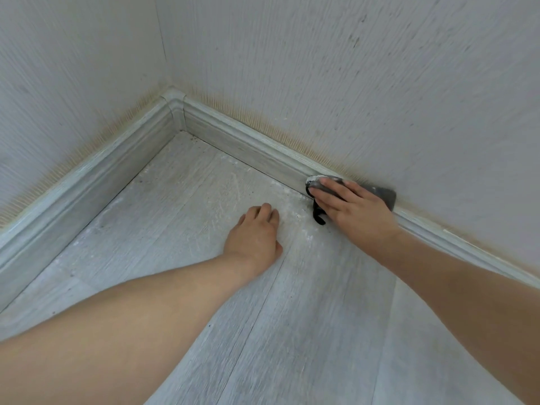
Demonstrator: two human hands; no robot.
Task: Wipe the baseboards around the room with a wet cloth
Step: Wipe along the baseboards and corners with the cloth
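Mid-wipe: the right hand (349, 204) presses a dark cloth (385, 195), seemingly damp, flat-fingered against the baseboard (251, 147); the left hand (254, 232) rests loosely on the floor (181, 200). Next, slide toward the corner piece (175, 108).

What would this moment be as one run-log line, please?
right hand presses cloth on baseboard | left hand on floor

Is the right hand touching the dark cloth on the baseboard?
Touching. The head view shows the right hand laid flat on the dark cloth, its straight fingers pressing it against the baseboard.
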